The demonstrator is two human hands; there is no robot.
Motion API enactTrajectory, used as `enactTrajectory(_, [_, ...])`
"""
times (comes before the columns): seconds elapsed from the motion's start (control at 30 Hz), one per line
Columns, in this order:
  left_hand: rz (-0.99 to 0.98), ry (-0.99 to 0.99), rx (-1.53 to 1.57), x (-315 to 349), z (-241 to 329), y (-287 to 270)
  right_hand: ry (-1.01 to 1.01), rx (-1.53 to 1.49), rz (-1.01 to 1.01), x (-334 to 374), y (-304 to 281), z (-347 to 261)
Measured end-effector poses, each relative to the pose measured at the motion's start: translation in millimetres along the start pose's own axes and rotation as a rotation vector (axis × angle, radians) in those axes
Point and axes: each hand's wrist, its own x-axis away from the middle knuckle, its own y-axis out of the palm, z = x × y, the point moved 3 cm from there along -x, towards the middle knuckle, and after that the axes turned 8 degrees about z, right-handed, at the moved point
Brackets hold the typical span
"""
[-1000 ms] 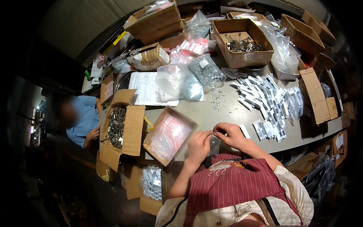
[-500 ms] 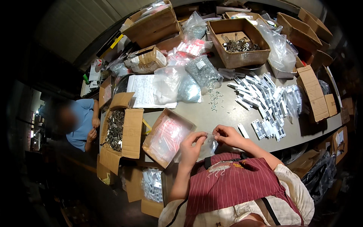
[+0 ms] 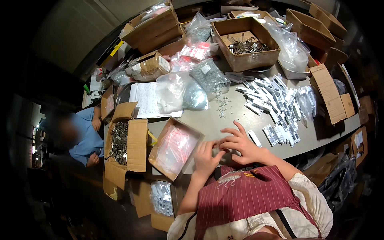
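Working over a grey table [image 3: 208, 120], spreading well beyond the left hand [image 3: 206, 159] and the right hand [image 3: 246, 148]. Facing a deep carton [image 3: 252, 62] of metal parts, far beyond the right hand, and a flapped carton [image 3: 137, 140] of dark metal pieces, well left of the left hand. Looking beyond and right of the right hand onto a heap of white housings [image 3: 280, 108]. Flanking a shallow box [image 3: 162, 169] of red-marked clear bags, just left of the left hand. Holding right fingers wide apart; holding left thumb and fingertips narrowly together. Passing over a lone white housing [image 3: 254, 138], just beyond the right wrist, pointing lengthwise away and slightly left. Seeing a small clear piece [image 3: 216, 151], perhaps plastic, between both hands, nearer the left fingertips; not managing to tell its long axis or any firm grip. Noticing loose screws [image 3: 223, 107] straight beyond the right fingertips.
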Motion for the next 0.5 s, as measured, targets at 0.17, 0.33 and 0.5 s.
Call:
enactTrajectory(0.17, [-0.134, 0.130, -0.120, -1.2, -5.7, 15.7, 0.071, -0.017, -0.210, 18.5, 12.1, 9.6])
enactTrajectory(0.33, [-0.275, 0.086, -0.084, 25.3, -38.5, 50.9, 0.017, -0.062, -0.178, 19.3, 27.8, 20.5])
enactTrajectory(0.5, [-0.229, -0.011, -0.098, 31.8, -54.9, 82.7, 0.270, -0.099, 0.230, 9.8, 9.3, 96.6])
